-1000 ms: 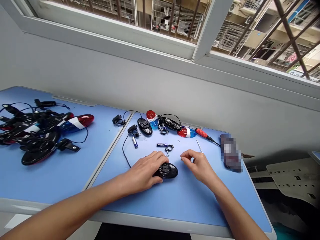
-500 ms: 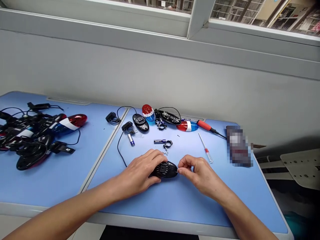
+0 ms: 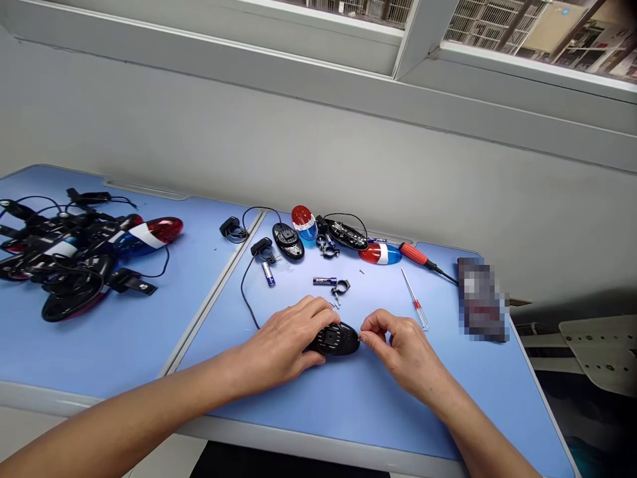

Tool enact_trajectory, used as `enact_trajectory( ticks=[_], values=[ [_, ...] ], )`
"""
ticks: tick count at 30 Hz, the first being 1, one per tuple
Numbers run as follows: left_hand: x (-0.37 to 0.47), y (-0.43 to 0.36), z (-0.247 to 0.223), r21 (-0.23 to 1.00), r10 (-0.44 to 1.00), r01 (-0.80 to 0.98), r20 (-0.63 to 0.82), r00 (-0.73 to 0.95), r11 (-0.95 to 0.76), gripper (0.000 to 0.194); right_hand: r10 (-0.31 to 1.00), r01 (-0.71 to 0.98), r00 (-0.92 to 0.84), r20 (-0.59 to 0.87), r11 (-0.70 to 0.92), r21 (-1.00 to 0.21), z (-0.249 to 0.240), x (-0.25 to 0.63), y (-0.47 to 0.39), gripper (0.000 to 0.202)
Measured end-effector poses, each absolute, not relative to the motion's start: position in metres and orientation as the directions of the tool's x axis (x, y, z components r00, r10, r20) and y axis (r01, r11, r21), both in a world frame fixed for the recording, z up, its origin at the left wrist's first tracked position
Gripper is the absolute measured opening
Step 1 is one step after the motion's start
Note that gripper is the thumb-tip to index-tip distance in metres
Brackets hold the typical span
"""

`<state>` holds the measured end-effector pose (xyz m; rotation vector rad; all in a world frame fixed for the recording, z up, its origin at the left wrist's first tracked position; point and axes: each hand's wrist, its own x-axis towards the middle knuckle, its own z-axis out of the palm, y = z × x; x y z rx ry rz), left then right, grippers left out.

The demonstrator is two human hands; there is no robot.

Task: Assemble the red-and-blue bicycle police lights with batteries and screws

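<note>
My left hand (image 3: 297,337) is closed over a black oval bicycle-light housing (image 3: 343,340), pressing it to the blue table with its slotted round mount facing up. A cable (image 3: 243,292) runs from beneath that hand to a small black switch (image 3: 261,247). My right hand (image 3: 391,338) pinches thumb and forefinger together at the housing's right tip. Whatever lies between those fingertips is too small to name. Beyond the housing are a few tiny screws (image 3: 336,303), a black clamp ring (image 3: 341,287) and a blue battery (image 3: 324,281).
A clear-handled screwdriver (image 3: 419,312) lies right of my hands. Behind it are a red-handled tool (image 3: 414,254) and a blurred dark object (image 3: 482,299). Red-and-blue covers (image 3: 381,253) and opened housings (image 3: 288,241) line the back. Assembled lights (image 3: 79,259) are heaped left.
The camera view has shifted, so most of the scene sits slightly further right. Both hands keep nearly the same pose at the housing.
</note>
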<state>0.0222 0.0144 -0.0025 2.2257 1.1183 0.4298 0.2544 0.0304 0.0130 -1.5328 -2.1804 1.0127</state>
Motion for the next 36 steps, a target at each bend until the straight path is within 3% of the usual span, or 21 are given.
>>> enact_trajectory(
  ticks=[11, 21, 26, 32, 36],
  values=[
    [0.023, 0.013, -0.003, 0.630, 0.808, 0.636, -0.023, 0.589, -0.446, 0.044, 0.909, 0.671, -0.387, -0.157, 0.161, -0.723, 0.018, 0.260, 0.029, 0.016],
    [0.024, 0.014, 0.001, 0.622, 0.810, 0.647, -0.034, 0.585, -0.441, 0.044, 0.904, 0.739, -0.423, -0.054, 0.310, -0.598, 0.003, 0.251, 0.024, 0.013],
    [0.023, 0.014, -0.001, 0.624, 0.819, 0.651, -0.030, 0.573, -0.432, 0.042, 0.916, 0.793, -0.391, -0.091, 0.285, -0.538, -0.001, 0.246, 0.022, 0.012],
    [0.021, 0.016, -0.003, 0.642, 0.831, 0.647, -0.025, 0.555, -0.412, 0.039, 0.930, 0.787, -0.326, -0.171, 0.166, -0.595, 0.002, 0.248, 0.030, 0.024],
    [0.020, 0.018, 0.000, 0.657, 0.836, 0.651, -0.057, 0.546, -0.380, 0.042, 0.894, 0.636, -0.447, -0.006, 0.313, -0.705, 0.007, 0.259, 0.037, 0.021]
  ],
)
